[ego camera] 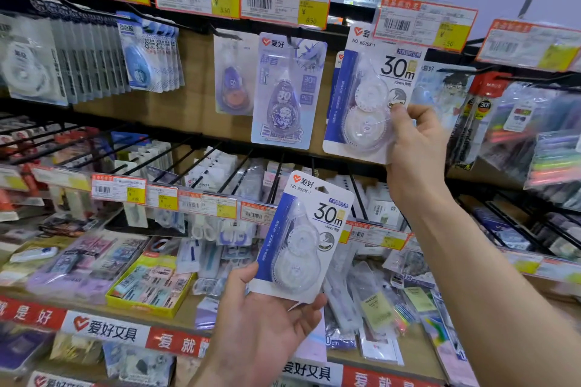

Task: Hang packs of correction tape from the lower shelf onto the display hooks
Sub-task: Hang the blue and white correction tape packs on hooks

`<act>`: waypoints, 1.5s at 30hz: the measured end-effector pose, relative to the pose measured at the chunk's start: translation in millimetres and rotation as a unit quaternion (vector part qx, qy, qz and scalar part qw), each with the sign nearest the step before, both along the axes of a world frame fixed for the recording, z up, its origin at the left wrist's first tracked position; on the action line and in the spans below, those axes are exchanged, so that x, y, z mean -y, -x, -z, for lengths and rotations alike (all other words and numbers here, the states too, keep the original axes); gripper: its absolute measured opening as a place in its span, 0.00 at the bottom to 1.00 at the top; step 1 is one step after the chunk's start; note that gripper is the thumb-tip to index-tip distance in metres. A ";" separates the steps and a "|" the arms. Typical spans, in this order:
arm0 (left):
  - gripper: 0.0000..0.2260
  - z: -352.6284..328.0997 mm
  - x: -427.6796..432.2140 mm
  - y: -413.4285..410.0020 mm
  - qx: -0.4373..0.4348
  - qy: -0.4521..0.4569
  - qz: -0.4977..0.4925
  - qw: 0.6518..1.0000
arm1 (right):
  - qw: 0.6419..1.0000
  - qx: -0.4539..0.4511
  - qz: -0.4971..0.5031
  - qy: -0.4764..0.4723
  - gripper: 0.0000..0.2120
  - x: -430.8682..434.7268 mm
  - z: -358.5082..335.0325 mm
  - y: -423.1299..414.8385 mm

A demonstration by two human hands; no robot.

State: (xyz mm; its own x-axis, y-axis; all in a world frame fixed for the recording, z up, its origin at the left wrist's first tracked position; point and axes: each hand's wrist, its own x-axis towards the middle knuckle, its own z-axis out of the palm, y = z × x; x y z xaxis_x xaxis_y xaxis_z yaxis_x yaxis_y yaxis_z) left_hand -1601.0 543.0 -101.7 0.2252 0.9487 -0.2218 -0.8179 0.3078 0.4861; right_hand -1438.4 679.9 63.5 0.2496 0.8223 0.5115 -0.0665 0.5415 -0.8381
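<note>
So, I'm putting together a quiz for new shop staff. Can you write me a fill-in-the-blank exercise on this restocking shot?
1. The right hand holds the first pack ____ than the second pack gripped by the left hand.
2. Both packs carry the printed length ____ m.
3. The stripe down each pack's left side is ____.

Missing words: higher; 30; blue.

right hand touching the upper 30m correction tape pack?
Touching. The head view shows the right hand pinching the right edge of the upper 30m correction tape pack, thumb on its front.
</note>
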 end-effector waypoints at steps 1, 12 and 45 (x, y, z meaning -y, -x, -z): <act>0.30 0.4 0.2 0.1 0.000 -0.001 0.002 1.000 | 1.000 0.005 0.004 0.002 0.08 1.5 2.6 1.2; 0.30 3.3 -0.3 1.1 0.009 -0.008 0.006 1.000 | 0.999 -0.023 -0.030 -0.012 0.05 10.4 9.3 -8.7; 0.30 5.9 -10.4 2.4 0.017 -0.008 0.008 1.000 | 0.998 -0.055 0.004 -0.014 0.03 -0.6 7.0 -11.8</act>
State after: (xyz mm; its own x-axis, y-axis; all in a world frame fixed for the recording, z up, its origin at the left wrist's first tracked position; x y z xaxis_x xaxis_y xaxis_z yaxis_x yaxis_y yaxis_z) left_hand -1603.5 553.4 -107.6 0.2481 0.9480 -0.1995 -0.8286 0.3143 0.4633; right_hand -1426.6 680.5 56.6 0.3122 0.8054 0.5038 -0.1524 0.5659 -0.8102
